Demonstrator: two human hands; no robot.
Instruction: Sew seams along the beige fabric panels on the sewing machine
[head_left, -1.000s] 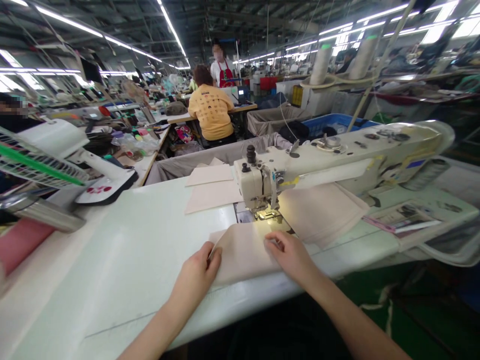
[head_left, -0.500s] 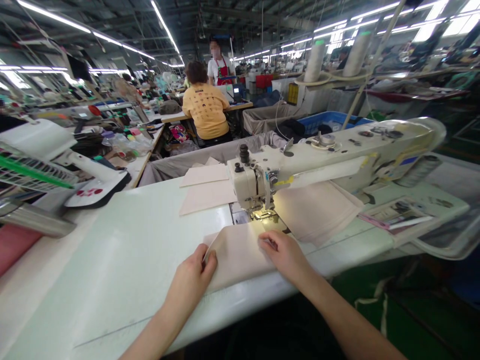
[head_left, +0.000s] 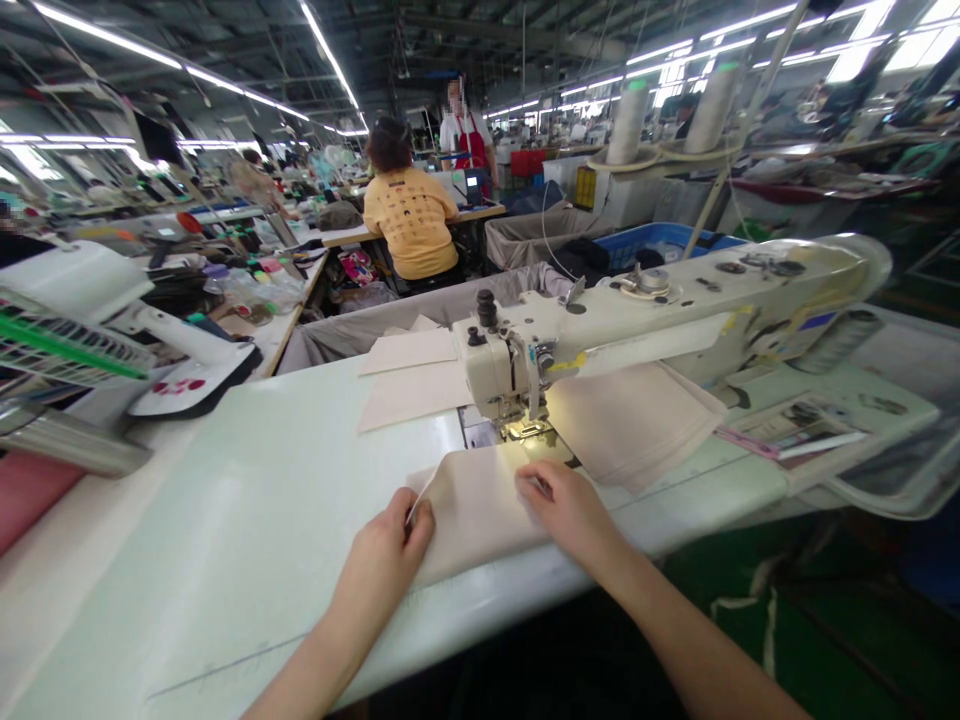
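A pale pink fabric piece (head_left: 472,510) lies on the machine table in front of the sewing machine (head_left: 495,365). My left hand (head_left: 397,535) pinches its left edge, which is lifted a little off the surface. My right hand (head_left: 566,505) is closed on the fabric near its right side, fingertips curled, just below the lit needle plate (head_left: 529,430). The fabric's far edge lies close to the presser foot; whether it is under it I cannot tell. More pale fabric pieces (head_left: 637,415) rest under the machine arm, and others (head_left: 412,380) lie left of the machine head.
A white fan (head_left: 82,290) stands at the left. Right of the machine is a tray of small tools (head_left: 802,430). Thread cones (head_left: 628,125) sit on a stand behind. A cloth-lined bin (head_left: 330,325) borders the table's far edge. Co-workers (head_left: 412,215) are beyond it.
My hands and the fabric have barely moved. In the background, the person in the red apron has shifted to the right.
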